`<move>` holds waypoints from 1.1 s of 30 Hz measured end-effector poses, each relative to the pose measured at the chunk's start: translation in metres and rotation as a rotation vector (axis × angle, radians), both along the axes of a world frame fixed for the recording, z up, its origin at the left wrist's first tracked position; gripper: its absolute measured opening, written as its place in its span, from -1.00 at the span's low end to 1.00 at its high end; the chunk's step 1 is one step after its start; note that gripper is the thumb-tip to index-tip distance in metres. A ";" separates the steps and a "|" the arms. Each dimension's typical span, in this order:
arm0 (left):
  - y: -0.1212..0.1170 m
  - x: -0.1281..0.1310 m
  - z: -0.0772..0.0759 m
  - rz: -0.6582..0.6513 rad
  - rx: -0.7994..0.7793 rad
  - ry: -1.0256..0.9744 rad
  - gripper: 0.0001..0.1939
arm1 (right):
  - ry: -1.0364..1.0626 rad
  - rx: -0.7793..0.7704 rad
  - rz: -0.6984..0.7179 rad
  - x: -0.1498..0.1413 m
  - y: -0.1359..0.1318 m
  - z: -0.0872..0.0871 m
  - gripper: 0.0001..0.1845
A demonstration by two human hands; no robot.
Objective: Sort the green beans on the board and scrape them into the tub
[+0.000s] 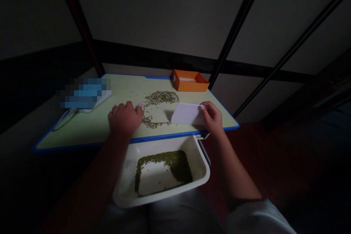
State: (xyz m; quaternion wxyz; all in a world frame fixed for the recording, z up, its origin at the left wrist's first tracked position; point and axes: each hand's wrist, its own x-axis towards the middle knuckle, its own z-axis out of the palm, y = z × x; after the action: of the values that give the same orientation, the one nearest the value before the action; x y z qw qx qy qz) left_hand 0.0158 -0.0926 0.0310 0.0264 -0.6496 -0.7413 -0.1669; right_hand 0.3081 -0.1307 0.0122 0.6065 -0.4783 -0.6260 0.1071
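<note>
Sleeve (257, 215) nearest, card (187, 114) in right fingers (211, 107)

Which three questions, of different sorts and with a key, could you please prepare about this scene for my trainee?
1. Open question: What does the right hand hold?
2. True or false: the orange box stands by the far right corner of the table.
3. Fill in: Grains lie on the table and also in the white ____ below its near edge.

Key:
1. A white card.
2. True.
3. Tub.
</note>
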 end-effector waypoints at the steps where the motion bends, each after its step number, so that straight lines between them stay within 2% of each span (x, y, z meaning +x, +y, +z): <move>1: 0.000 0.000 0.001 0.000 -0.006 0.002 -0.34 | -0.005 -0.006 0.003 -0.001 0.000 0.000 -0.61; 9: -0.002 0.001 0.002 -0.005 0.013 0.020 -0.31 | -0.012 -0.010 0.008 -0.002 0.000 -0.001 -0.65; 33: 0.001 -0.001 -0.002 -0.012 0.021 0.016 -0.32 | -0.014 -0.012 0.016 -0.006 -0.004 -0.002 -0.60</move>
State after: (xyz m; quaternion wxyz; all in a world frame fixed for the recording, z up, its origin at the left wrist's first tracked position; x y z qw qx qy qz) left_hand 0.0146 -0.0919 0.0291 0.0382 -0.6550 -0.7354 -0.1697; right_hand 0.3016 -0.1342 0.0099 0.5984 -0.4776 -0.6334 0.1124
